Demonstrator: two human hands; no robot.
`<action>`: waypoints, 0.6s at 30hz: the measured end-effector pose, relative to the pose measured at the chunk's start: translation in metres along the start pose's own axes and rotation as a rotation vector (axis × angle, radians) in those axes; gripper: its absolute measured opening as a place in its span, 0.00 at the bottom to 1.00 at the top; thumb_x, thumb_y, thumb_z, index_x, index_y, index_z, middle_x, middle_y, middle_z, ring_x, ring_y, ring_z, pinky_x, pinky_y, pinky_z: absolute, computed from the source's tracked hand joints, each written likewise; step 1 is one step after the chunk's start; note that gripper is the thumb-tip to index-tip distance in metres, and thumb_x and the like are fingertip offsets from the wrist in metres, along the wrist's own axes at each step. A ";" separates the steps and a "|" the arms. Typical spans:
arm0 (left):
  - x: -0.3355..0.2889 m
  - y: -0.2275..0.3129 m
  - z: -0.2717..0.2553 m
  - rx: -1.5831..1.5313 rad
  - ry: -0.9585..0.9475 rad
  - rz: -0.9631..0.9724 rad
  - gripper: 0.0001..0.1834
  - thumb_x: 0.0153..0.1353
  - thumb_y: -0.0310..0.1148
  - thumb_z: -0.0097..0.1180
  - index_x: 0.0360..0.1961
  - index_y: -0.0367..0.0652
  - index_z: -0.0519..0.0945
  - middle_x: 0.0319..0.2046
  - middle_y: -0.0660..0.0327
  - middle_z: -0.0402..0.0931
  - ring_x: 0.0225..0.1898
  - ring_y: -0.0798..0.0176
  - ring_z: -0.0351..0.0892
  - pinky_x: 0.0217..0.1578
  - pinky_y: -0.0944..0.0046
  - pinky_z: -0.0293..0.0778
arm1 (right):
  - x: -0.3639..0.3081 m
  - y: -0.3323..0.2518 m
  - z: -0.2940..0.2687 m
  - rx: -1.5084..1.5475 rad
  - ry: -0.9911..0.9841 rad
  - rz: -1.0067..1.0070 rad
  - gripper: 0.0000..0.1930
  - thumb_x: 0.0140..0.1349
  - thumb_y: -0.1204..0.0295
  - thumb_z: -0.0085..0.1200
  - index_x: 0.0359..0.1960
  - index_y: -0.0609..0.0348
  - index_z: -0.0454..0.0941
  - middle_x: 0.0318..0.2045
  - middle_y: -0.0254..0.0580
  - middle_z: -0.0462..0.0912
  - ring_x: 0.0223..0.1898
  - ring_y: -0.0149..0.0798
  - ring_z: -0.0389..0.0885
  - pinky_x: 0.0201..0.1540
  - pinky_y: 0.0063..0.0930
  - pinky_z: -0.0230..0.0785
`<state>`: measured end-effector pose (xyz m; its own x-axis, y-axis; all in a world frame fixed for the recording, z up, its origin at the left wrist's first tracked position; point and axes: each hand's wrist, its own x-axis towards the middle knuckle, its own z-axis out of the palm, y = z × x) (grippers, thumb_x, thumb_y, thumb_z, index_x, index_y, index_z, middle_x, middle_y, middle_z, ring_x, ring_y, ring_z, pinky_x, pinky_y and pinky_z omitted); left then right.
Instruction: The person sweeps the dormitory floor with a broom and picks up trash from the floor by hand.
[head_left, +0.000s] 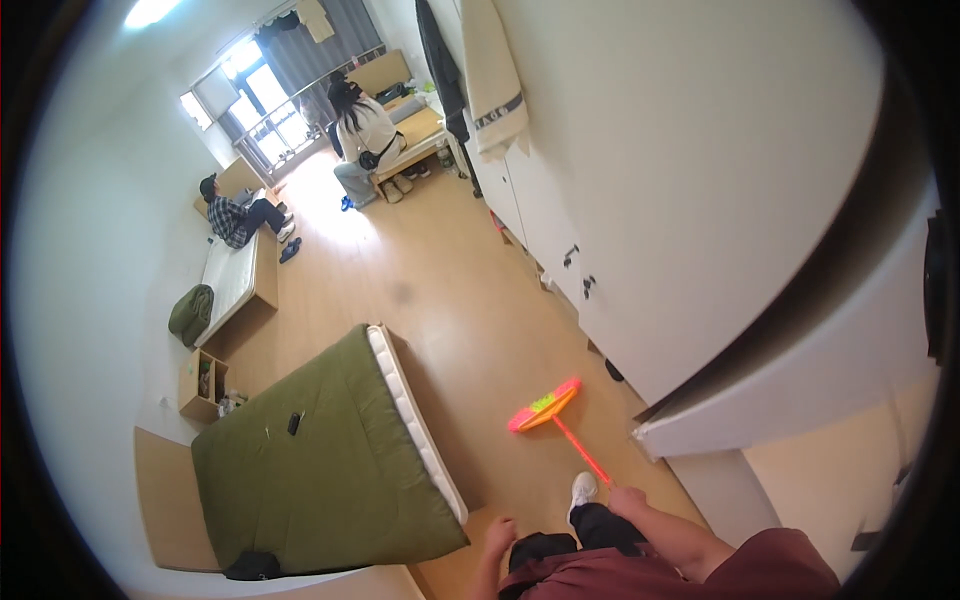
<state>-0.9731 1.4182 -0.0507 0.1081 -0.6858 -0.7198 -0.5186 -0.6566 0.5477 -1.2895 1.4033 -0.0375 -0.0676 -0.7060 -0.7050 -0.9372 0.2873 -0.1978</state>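
My right hand (pixel 626 500) is wrapped round the orange-red stick of a broom (pixel 580 447). The stick slants away from me to an orange head with pink and yellow-green bristles (pixel 545 404), which is down at the wooden floor. On the other side of my body, my left hand (pixel 502 533) is curled closed near my waist, and no object shows in it. My white shoe (pixel 583 488) stands just beside the stick's near end.
A bed with a green cover (pixel 330 470) fills the near left. White cabinets (pixel 680 200) line the right. Farther off, one person (pixel 232 212) sits on a left bed and people (pixel 368 135) sit on a right bed. Slippers (pixel 290 249) lie on the floor (pixel 430 270).
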 end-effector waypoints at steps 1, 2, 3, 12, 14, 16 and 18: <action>0.004 0.001 -0.020 -0.174 0.064 -0.119 0.16 0.52 0.36 0.47 0.37 0.37 0.76 0.20 0.55 0.75 0.16 0.63 0.72 0.17 0.64 0.67 | 0.017 -0.006 -0.011 -0.006 0.003 0.002 0.26 0.52 0.66 0.42 0.56 0.50 0.61 0.35 0.53 0.79 0.38 0.51 0.78 0.37 0.45 0.70; 0.019 -0.016 -0.038 -0.273 0.069 -0.199 0.14 0.52 0.34 0.46 0.34 0.35 0.76 0.19 0.54 0.75 0.15 0.63 0.72 0.14 0.63 0.66 | 0.033 -0.015 -0.022 -0.012 0.005 -0.038 0.26 0.52 0.66 0.42 0.56 0.51 0.61 0.34 0.53 0.79 0.38 0.51 0.78 0.37 0.46 0.70; 0.023 -0.012 -0.058 -0.162 0.072 -0.247 0.13 0.52 0.34 0.46 0.32 0.35 0.76 0.17 0.55 0.74 0.13 0.63 0.71 0.13 0.64 0.66 | 0.048 -0.024 -0.034 -0.017 0.004 -0.071 0.26 0.52 0.66 0.41 0.57 0.52 0.60 0.34 0.53 0.79 0.37 0.51 0.78 0.37 0.46 0.70; 0.098 -0.025 -0.095 -0.611 0.297 -0.219 0.16 0.57 0.40 0.44 0.16 0.44 0.67 0.10 0.64 0.62 0.09 0.64 0.58 0.11 0.62 0.58 | 0.177 -0.137 -0.142 0.000 -0.056 -0.031 0.27 0.53 0.67 0.38 0.58 0.55 0.57 0.40 0.57 0.76 0.42 0.54 0.76 0.42 0.49 0.67; 0.125 -0.014 -0.100 -0.658 0.242 -0.310 0.15 0.57 0.40 0.44 0.18 0.43 0.69 0.10 0.63 0.63 0.09 0.64 0.59 0.11 0.62 0.59 | 0.219 -0.159 -0.148 -0.116 -0.074 -0.057 0.27 0.53 0.67 0.38 0.58 0.56 0.57 0.41 0.57 0.76 0.43 0.54 0.76 0.44 0.50 0.65; 0.163 -0.001 -0.117 -0.660 0.209 -0.341 0.15 0.58 0.40 0.44 0.19 0.42 0.70 0.11 0.63 0.64 0.10 0.65 0.60 0.12 0.62 0.60 | 0.256 -0.189 -0.166 -0.136 -0.070 -0.053 0.27 0.52 0.68 0.39 0.57 0.57 0.57 0.41 0.57 0.76 0.43 0.55 0.76 0.45 0.49 0.65; 0.211 0.016 -0.149 -0.641 0.201 -0.296 0.14 0.58 0.40 0.44 0.21 0.41 0.71 0.12 0.63 0.65 0.11 0.65 0.61 0.12 0.63 0.60 | 0.292 -0.228 -0.194 -0.164 -0.079 -0.056 0.27 0.52 0.68 0.40 0.57 0.57 0.58 0.41 0.58 0.76 0.43 0.55 0.76 0.45 0.49 0.66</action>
<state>-0.8319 1.2158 -0.1300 0.3517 -0.4549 -0.8182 0.1479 -0.8360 0.5284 -1.1615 1.0064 -0.0658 0.0069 -0.6631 -0.7485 -0.9825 0.1350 -0.1287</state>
